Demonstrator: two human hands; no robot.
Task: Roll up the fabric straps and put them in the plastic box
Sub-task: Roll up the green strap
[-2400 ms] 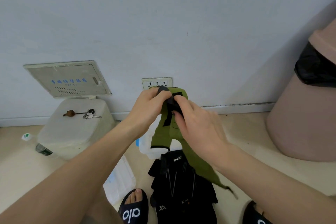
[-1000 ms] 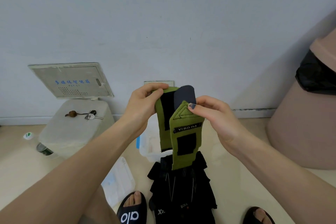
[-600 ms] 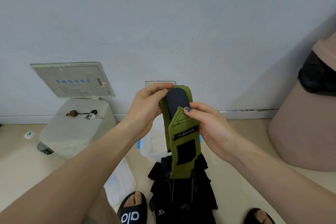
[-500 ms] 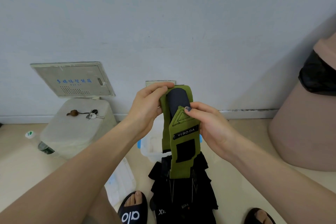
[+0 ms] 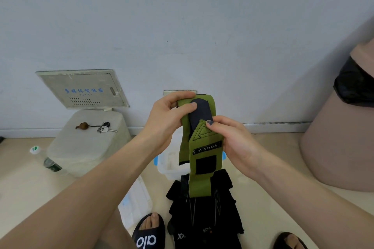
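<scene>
I hold a green fabric strap (image 5: 200, 184) with black patches and a "YIBODA" label up in front of me, folded over at the top. My left hand (image 5: 168, 121) pinches the folded top edge between thumb and fingers. My right hand (image 5: 234, 141) pinches the pointed green flap from the right side. The strap's two ends hang down. Behind and below it sits the clear plastic box (image 5: 168, 166) with blue clips, mostly hidden. A pile of black straps (image 5: 204, 220) lies on the floor beneath.
The box's clear lid (image 5: 135, 202) lies on the floor at left. A white container (image 5: 85, 147) with keys (image 5: 105, 128) on top and a bottle (image 5: 46, 159) stand at left. A large pink bin (image 5: 344, 127) stands at right. My sandalled feet (image 5: 149, 232) are at the bottom.
The strap was bunched between both hands, then opened into a fold hanging down. In the last half second the hands and strap have barely moved.
</scene>
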